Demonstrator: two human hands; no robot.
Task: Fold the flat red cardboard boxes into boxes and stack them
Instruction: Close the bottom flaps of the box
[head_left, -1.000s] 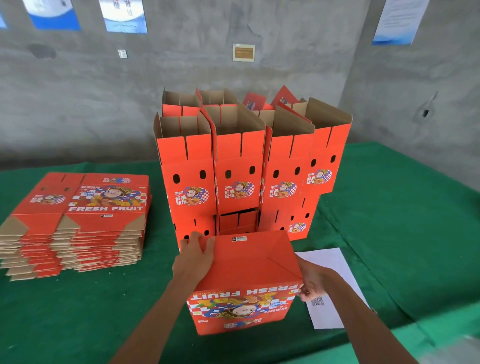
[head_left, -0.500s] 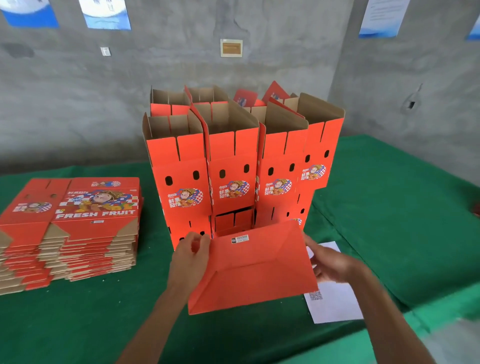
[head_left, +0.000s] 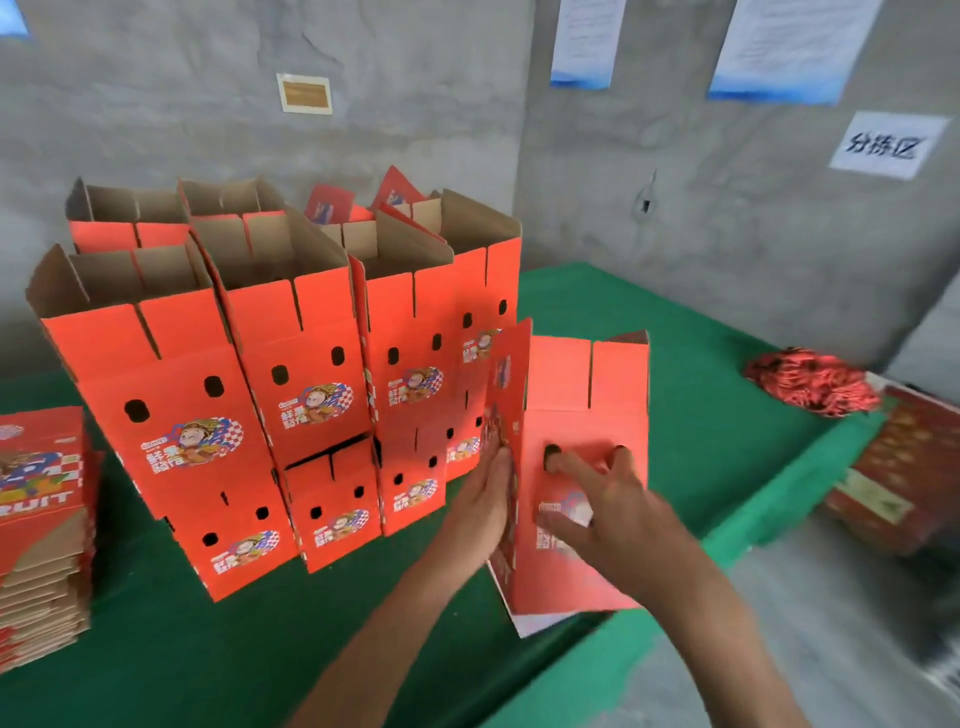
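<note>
Red box (head_left: 582, 467), folded and standing upright with its top flaps open, sits at the right end of the stack (head_left: 291, 374) on the green table (head_left: 675, 364), held there by a person working bare-handed. Left hand (head_left: 485, 499) presses flat, fingers straight, against the box's left side panel, in the narrow gap beside the neighbouring folded boxes; right hand (head_left: 597, 514) lies spread on the front face, two fingertips (head_left: 558, 460) poked into the oval handle holes. Whether the box's base rests fully on the table cannot be told, as its lower edge sits over a white sheet (head_left: 524, 623) at the table's rim. Much of the job looks done: a block of folded boxes, two tiers high and at least two rows deep, fills the middle of the table, all with flaps up. Plenty appears left, too: a thick pile of flat blanks (head_left: 41, 519) waits at the left edge. Judging by the hands, this box is being nudged into line with the bottom row, and next comes another blank from the pile. A red heap (head_left: 810, 382), too blurred to identify, lies at the far right.
</note>
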